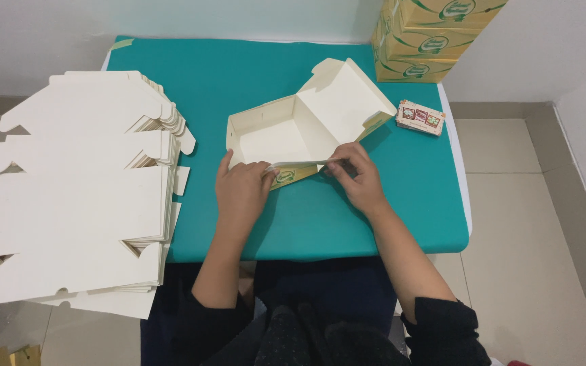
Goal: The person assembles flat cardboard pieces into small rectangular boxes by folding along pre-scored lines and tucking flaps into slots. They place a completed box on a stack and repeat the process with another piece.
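Teal table under everything, pale tiled floor on both sides. Cream cardboard next in size: big stack of flat box blanks overhanging the table's left edge, unfolded, notched flaps fanned at the right side. Yellow-and-green printed cartons piled at the far right corner, partly cut off by the top of the view. Half-folded cream carton near the table's middle, open side up, lid flap raised and leaning away to the right, printed outer face showing at the near wall. Dark sleeves and dark lap at the bottom. Left hand at the carton's near left corner, thumb and fingers pinched on the near wall's folded-over edge. Right hand at the near right corner, fingertips closed on the same edge, palm down on the table. Small printed packet lying flat just right of the lid flap, near the piled cartons, apart from both hands.
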